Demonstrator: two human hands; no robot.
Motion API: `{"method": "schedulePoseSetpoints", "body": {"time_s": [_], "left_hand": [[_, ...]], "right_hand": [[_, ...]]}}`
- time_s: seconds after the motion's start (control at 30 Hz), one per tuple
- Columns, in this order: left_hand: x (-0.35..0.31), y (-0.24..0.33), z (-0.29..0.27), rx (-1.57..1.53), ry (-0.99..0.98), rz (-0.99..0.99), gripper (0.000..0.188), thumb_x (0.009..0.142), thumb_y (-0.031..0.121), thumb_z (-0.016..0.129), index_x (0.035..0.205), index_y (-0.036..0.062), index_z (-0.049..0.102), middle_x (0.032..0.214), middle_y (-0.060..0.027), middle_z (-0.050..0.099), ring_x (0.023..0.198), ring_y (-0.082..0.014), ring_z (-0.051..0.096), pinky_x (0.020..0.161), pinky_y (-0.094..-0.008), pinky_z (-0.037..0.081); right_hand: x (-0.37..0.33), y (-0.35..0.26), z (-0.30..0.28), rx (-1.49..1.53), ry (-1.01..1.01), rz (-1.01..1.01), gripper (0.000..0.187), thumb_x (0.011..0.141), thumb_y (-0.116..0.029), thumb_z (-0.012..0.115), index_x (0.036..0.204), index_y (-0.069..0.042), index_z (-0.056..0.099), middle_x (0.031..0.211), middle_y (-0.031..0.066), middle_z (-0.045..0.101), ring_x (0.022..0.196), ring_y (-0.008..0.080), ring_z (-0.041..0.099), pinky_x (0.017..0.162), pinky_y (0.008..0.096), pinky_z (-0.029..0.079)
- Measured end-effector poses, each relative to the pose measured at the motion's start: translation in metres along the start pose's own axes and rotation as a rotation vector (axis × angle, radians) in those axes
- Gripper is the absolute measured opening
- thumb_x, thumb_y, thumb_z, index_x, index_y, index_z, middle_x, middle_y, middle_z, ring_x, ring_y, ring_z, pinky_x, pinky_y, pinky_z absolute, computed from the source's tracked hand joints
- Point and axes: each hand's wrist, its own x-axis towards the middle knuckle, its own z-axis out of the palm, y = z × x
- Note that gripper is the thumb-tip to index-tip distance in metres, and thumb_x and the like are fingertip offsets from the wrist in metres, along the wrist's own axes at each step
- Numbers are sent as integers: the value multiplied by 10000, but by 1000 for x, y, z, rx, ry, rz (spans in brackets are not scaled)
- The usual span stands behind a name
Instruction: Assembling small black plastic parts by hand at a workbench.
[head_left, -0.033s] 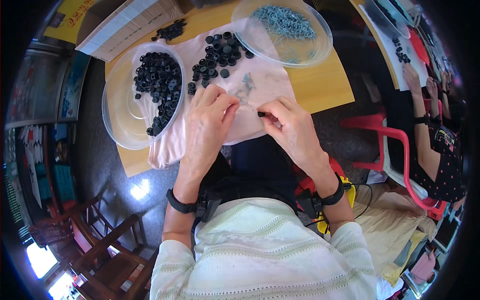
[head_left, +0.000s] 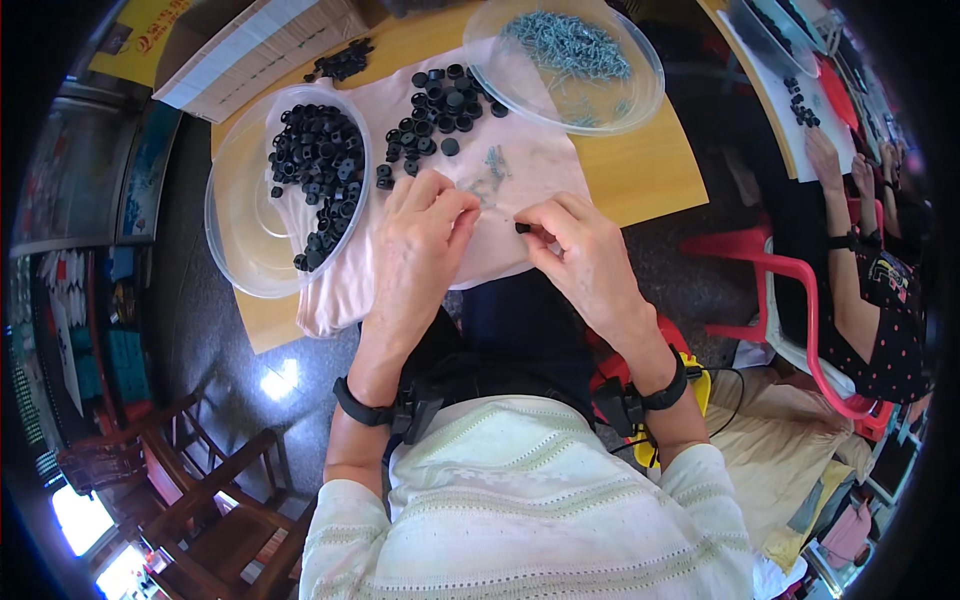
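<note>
My right hand (head_left: pixel 585 255) pinches a small black plastic piece (head_left: pixel 522 228) between thumb and fingers, just above the cloth's near part. To its left my left hand (head_left: pixel 412 250) is closed, thumb against forefinger; anything between them is too small or hidden to make out. Beyond the hands, a few silvery screws (head_left: pixel 494 162) lie loose on the pale pink cloth (head_left: pixel 545 165). Black round plastic caps (head_left: pixel 455 103) are spread past my left hand. A clear round tub (head_left: pixel 228 262) at the left holds a heap of black plastic parts (head_left: pixel 315 165).
A second clear tub (head_left: pixel 655 100) with many screws (head_left: pixel 575 50) stands at the far right of the wooden table (head_left: pixel 640 185). An open cardboard box (head_left: pixel 255 60) and small black pieces (head_left: pixel 342 60) are at the far left. A red chair (head_left: pixel 790 265) and another person's arm (head_left: pixel 850 270) are at the right.
</note>
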Motion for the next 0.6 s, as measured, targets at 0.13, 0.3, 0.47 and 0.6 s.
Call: {"method": "schedulePoseSetpoints", "body": {"time_s": [0.13, 0.3, 0.47, 0.6], "left_hand": [[-1, 3, 6, 62, -31, -16, 112, 735, 67, 695, 831, 39, 644, 844, -72, 569, 847, -264, 560, 731, -352, 452], [1, 1, 10, 53, -27, -61, 100, 738, 69, 687, 820, 37, 638, 841, -75, 568, 842, -265, 556, 728, -359, 453], [3, -3, 8, 19, -51, -39, 91, 744, 66, 671, 814, 25, 631, 828, -94, 560, 844, -265, 554, 724, -357, 449], [2, 18, -9, -160, -8, -63, 95, 754, 38, 676, 838, 15, 637, 818, -65, 568, 777, -181, 555, 680, -295, 440]], "right_hand": [[-1, 1, 0, -15, 9, -33, 159, 759, 12, 637, 909, -21, 598, 846, 133, 585, 783, 315, 599, 673, 372, 485], [-1, 0, -7, 242, -15, 98, 186, 794, -27, 670, 973, -9, 621, 862, 104, 644, 715, 209, 624, 615, 297, 497], [-3, 8, -18, 1159, -109, 546, 221, 858, -86, 673, 1062, -8, 635, 923, 59, 669, 705, 54, 590, 545, 167, 459], [-5, 14, -24, 1407, -152, 603, 242, 877, -111, 656, 1096, -11, 625, 859, 34, 627, 705, 42, 542, 516, 162, 435]]}}
